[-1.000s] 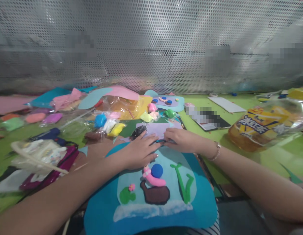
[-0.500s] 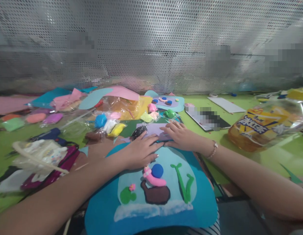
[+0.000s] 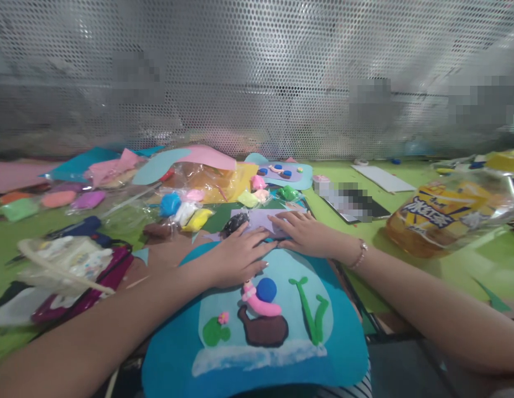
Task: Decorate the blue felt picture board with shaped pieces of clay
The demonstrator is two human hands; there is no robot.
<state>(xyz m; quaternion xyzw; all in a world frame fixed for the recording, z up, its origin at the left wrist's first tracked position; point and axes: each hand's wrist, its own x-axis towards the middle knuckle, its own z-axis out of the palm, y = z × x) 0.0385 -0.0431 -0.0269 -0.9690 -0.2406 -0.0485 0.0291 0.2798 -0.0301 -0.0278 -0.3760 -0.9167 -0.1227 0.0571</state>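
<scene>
A blue board [image 3: 348, 342] with a light blue panel lies below my hands. On it are a pink clay figure [image 3: 260, 305] with a blue ball [image 3: 266, 289], a brown clay shape [image 3: 265, 328], green plants [image 3: 309, 315] and a green lump with a pink flower [image 3: 215, 331]. My left hand [image 3: 240, 257] lies flat across the board's upper edge, fingers spread, beside a bagged black lump [image 3: 235, 223]. My right hand [image 3: 307, 233] rests flat by the purple sheet [image 3: 257, 217], fingers apart. Neither hand holds anything.
Bagged clay in several colours, including yellow [image 3: 198, 219], lies left of centre. A smaller clay picture [image 3: 300, 176] sits behind. At right are a tablet-like dark panel [image 3: 342, 203], a white card [image 3: 383, 178] and a tea bottle [image 3: 443, 213]. A magenta bag [image 3: 124, 262] lies left.
Both hands stay flat in nearly the same place. The view has shifted very slightly; nothing has been picked up or let go.
</scene>
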